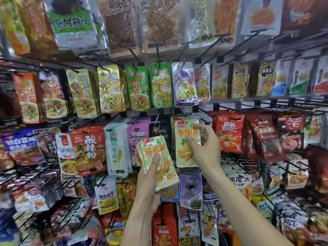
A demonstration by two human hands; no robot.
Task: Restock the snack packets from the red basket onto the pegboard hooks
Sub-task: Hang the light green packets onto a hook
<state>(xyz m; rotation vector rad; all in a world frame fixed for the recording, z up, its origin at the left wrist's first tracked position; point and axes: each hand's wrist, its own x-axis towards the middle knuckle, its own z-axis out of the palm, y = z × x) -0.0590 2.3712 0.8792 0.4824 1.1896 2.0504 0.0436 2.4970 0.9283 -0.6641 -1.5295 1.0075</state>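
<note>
Left hand [150, 189]: grip curled round a small stack of yellow snack packets [159, 164], thumb on top. Right hand [204, 150]: grip pinching one matching packet [187, 142] upright against the pegboard hooks [204, 119].

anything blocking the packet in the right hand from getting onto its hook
Nothing visible does. The right hand holds the yellow packet up against the pegboard row, its top near the hooks; whether it is already on one is unclear.
</note>
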